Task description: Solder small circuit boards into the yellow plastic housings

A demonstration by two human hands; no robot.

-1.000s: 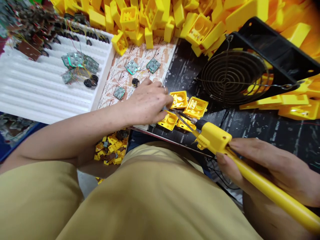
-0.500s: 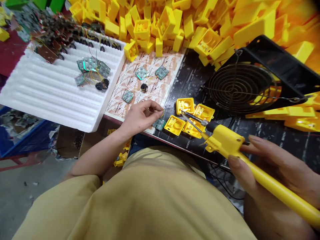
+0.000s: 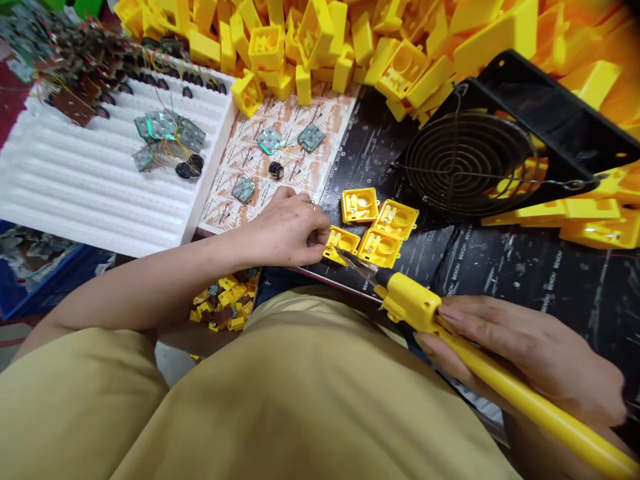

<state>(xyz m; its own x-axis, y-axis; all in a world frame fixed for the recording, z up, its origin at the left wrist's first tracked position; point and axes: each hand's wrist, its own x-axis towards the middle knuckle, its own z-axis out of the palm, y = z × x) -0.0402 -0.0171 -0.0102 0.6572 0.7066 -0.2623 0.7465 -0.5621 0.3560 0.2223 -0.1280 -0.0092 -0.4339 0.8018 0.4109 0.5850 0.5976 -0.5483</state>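
Note:
My right hand (image 3: 530, 353) grips a yellow soldering iron (image 3: 415, 303) with a solder feeder at its front. The iron's tip points down into the left one of several open yellow plastic cases (image 3: 379, 248). Close beside that case, partly covering it, my left hand (image 3: 293, 230) has its fingers closed together. Whatever lies between those fingertips is hidden. Behind the left hand, green circuit boards (image 3: 243, 191) with thin wires and a small stack of round black parts (image 3: 276, 170) rest on a patterned sheet.
A black fan (image 3: 460, 163) with a wire guard stands to the right. Yellow cases (image 3: 267, 47) are heaped along the back. At left, a white foam tray (image 3: 75, 180) carries boards with wires. More yellow pieces (image 3: 227, 303) lie below the table edge.
The soldering iron has moved left, from the upper cases to the left case. My left hand has moved right, up to that case, its fingers more curled. The view has shifted slightly.

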